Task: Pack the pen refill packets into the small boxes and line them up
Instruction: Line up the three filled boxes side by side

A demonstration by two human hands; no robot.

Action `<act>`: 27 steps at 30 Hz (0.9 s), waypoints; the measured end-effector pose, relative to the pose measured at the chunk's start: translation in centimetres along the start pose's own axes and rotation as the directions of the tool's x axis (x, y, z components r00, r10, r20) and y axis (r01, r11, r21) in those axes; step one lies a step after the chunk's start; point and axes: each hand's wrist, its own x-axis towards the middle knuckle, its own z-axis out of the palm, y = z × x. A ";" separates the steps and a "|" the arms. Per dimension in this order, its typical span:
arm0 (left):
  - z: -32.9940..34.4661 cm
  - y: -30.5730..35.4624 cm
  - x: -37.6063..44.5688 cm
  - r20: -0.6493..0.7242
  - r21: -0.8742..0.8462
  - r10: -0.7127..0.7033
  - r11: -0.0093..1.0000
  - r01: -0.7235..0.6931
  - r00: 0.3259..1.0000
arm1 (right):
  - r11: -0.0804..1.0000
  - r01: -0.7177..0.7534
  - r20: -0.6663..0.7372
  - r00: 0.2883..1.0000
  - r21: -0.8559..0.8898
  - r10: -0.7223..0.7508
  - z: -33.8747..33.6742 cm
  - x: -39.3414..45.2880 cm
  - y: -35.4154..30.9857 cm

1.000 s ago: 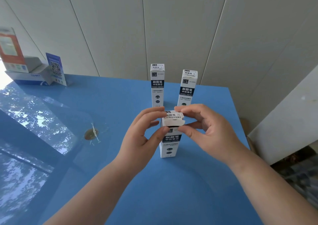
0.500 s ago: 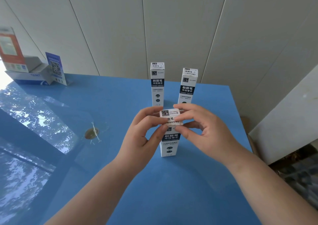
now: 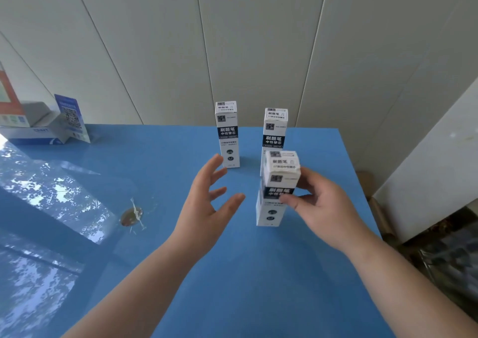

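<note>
While the right hand (image 3: 323,208) is grasping the near box (image 3: 278,190) toward the worktop's (image 3: 232,273) right edge, the left hand (image 3: 207,208) is hovering beside it, fingers (image 3: 217,164) released.

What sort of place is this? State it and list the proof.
Likely a makeshift packing spot indoors, not a proper workshop: a glossy blue table against a panelled wall, three upright refill boxes, and opened cartons in the far corner.
</note>
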 end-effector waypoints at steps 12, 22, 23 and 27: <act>-1.3 -6.2 11.7 -0.009 0.138 -0.358 0.924 0.356 0.934 | 0.987 -0.112 -0.209 0.974 -0.114 0.086 -5.4 6.1 3.0; -1.7 -8.0 16.6 0.121 0.110 -0.241 0.967 0.228 0.963 | 0.985 -0.130 -0.195 0.975 -0.116 0.105 -5.2 9.3 4.6; -1.8 -8.1 16.8 0.136 0.128 -0.232 0.968 0.215 0.963 | 0.984 -0.127 -0.191 0.976 -0.125 0.101 -5.2 9.5 4.6; -1.7 -8.0 16.7 0.224 0.173 -0.206 0.970 0.169 0.953 | 0.984 -0.113 -0.172 0.981 -0.138 0.089 -5.2 9.8 4.7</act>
